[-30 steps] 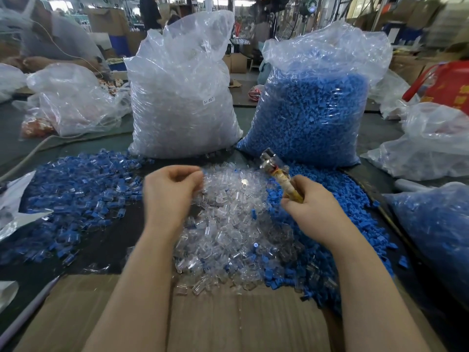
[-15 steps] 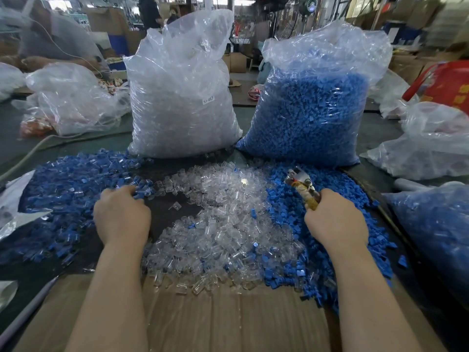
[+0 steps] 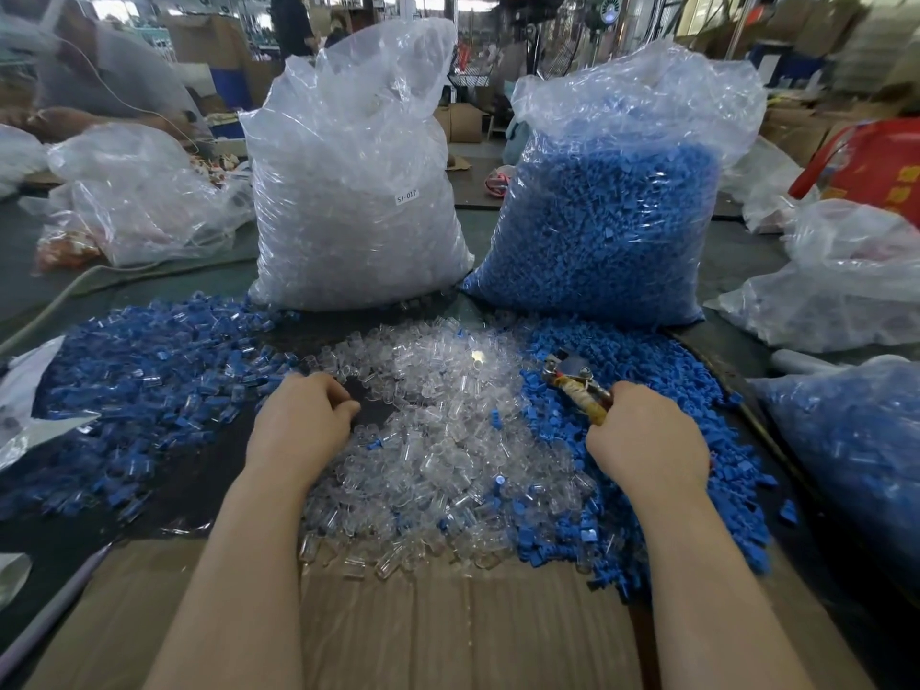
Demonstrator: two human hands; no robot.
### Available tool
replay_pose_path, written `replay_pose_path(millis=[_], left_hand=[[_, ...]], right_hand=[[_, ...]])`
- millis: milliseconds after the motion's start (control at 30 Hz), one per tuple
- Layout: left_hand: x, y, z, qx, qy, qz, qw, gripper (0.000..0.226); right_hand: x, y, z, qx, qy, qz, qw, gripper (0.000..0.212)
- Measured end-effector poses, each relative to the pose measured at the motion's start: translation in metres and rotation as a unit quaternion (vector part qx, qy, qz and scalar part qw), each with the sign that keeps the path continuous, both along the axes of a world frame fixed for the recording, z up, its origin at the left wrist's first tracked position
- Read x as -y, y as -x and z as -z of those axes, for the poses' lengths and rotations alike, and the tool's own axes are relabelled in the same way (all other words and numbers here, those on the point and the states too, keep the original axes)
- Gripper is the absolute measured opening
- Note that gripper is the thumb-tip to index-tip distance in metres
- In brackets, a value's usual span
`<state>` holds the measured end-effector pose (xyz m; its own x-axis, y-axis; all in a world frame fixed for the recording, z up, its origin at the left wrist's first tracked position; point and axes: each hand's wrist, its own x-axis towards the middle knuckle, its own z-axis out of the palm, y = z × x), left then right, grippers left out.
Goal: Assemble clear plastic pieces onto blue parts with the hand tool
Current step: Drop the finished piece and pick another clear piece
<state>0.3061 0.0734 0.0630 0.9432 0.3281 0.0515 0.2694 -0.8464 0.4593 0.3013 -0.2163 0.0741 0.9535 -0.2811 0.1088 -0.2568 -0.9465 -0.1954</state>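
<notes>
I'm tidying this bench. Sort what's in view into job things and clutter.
Job things:
clear pieces
blue parts
tool, gripped by right hand
left hand, at the clear pieces
assembled pile
clear bag
blue bag

Lying about:
red bag
far-left bag
cardboard
</notes>
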Motion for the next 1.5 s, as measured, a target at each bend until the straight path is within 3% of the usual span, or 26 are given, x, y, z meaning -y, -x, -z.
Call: replay_pose_path(millis=[167, 300, 400, 567, 867, 1033, 1200, 1333, 1500], left_hand=[[0.002, 0.000, -0.003, 0.051, 0.043, -0.028, 0.997, 0.014], [0.015, 0.004, -0.018, 0.143, 0.204, -0.025, 0.968, 0.015], [0.036, 0.008, -0.029, 0.174, 0.359, 0.013, 0.917, 0.016], [0.073, 0.012, -0.039, 0.150, 0.489, 0.059, 0.857, 0.019], [0.101, 0.017, -0.038, 0.098, 0.580, 0.064, 0.806, 0.014], [0.101, 0.015, -0.034, 0.100, 0.582, 0.050, 0.805, 0.014], [0.100, 0.014, -0.031, 0.104, 0.568, 0.050, 0.815, 0.011], [0.100, 0.013, -0.031, 0.104, 0.565, 0.048, 0.817, 0.011], [0.099, 0.013, -0.031, 0.101, 0.566, 0.050, 0.817, 0.011]], right_hand=[[0.000, 0.001, 0.000, 0.006, -0.017, 0.013, 1.000, 0.016], [0.004, -0.002, -0.003, 0.055, -0.070, 0.017, 0.996, 0.022], [0.001, -0.006, -0.008, 0.091, -0.173, -0.008, 0.981, 0.018], [-0.004, -0.005, -0.013, 0.125, -0.382, -0.054, 0.914, 0.019], [-0.011, 0.003, -0.023, 0.133, -0.497, -0.106, 0.851, 0.014], [-0.009, -0.001, -0.018, 0.100, -0.387, -0.099, 0.911, 0.011], [-0.009, -0.002, -0.015, 0.061, -0.155, -0.012, 0.986, 0.015], [-0.007, 0.000, -0.012, -0.013, -0.064, 0.044, 0.997, 0.023], [-0.009, 0.000, -0.011, -0.050, -0.068, 0.040, 0.996, 0.025]])
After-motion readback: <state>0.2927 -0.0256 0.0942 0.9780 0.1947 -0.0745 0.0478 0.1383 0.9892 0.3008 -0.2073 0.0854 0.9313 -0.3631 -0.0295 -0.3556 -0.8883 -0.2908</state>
